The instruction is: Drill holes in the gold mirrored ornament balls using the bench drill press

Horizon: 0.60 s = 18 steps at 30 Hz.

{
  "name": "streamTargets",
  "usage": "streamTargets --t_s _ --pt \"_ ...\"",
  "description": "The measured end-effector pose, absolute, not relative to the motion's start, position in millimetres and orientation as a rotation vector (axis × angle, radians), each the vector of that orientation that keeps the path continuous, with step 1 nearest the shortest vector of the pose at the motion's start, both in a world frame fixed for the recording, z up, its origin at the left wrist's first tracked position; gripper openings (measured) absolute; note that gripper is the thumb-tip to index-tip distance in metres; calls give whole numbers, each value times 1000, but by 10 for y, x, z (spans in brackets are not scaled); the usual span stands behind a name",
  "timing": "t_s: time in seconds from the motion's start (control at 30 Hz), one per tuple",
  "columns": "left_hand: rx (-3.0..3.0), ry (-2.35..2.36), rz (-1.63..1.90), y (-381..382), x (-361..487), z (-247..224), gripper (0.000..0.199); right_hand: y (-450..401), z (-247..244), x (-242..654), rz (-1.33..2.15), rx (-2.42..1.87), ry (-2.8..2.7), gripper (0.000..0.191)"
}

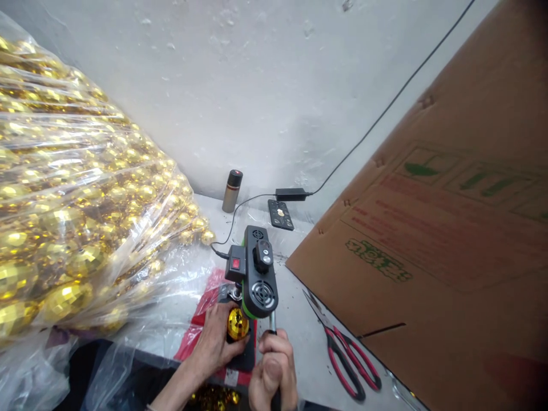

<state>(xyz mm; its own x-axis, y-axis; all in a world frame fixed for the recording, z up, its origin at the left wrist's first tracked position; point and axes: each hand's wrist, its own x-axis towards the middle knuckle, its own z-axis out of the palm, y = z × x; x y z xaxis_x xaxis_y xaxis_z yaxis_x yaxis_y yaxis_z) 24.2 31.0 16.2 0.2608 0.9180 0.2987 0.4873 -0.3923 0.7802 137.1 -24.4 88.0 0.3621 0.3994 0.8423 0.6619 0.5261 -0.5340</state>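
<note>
A shiny gold faceted ball [237, 325] sits between the thumb and fingers of my left hand [214, 338], on the black base of a small bench machine. The machine looks like a mini drill press [259, 271], with a black head, green trim and a red switch. Its head partly covers the area just beyond the ball, so any tool tip is hidden. My right hand [276, 368] is wrapped round the dark grip of the machine's metal lever [273, 322].
Left, a clear plastic bag [103, 188] bulges with gold balls. Red-handled scissors [342, 348] lie right of the machine, beside a large cardboard box [428, 228]. Behind stand a bottle [232, 191], a phone [281, 214] and a power adapter [291, 194]. Red plastic [209, 302] lies under the base.
</note>
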Motion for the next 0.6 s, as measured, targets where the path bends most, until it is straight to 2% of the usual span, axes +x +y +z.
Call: streamTargets --t_s 0.23,0.4,0.5,0.6 --pt "1957 1273 1034 323 262 148 47 -192 741 1428 -313 -1027 -1329 39" --pt "1964 1251 1029 277 246 154 54 -251 1377 1483 -46 -1163 -1255 37" --pt "2047 1220 991 107 128 59 61 -261 1803 1437 -6 -1150 -1282 35" --pt "2254 1114 967 -57 -105 -111 81 -285 1949 1318 39 -1243 -1123 38"
